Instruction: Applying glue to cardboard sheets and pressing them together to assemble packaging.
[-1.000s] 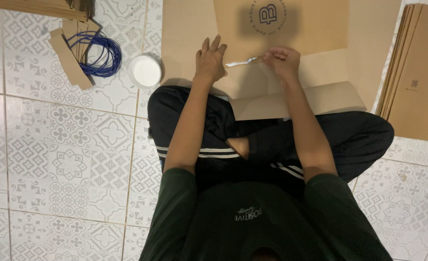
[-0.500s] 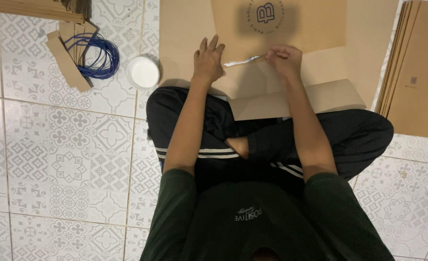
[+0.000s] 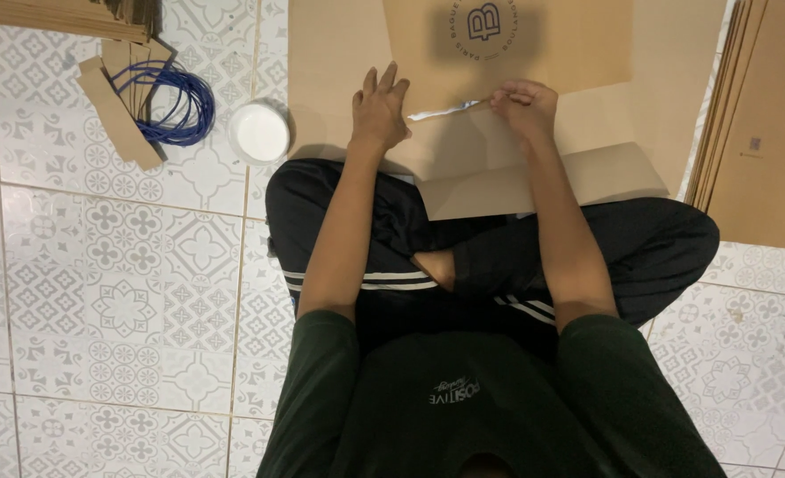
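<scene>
Left hand (image 3: 379,113) flat, fingers spread, pressing cardboard sheet (image 3: 348,62). Right hand (image 3: 523,104) pinched shut on white strip (image 3: 441,111), possibly tape backing.

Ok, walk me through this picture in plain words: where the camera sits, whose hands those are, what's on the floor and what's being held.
There is no machine here, just a person working with bare hands. The single picture comes from a camera worn on that person's head, looking straight down, so you see their own arms, dark green shirt and crossed legs in dark trousers with white stripes.

They sit on a patterned tiled floor. In front of them lies a flat brown cardboard sheet with a round dark emblem. The left hand lies flat on the cardboard, pressing it. The right hand pinches the end of a thin white strip that runs along the cardboard between the two hands.

To the left are a round white container, a coil of blue cord and cardboard scraps. To the right, a stack of flat cardboard.
</scene>
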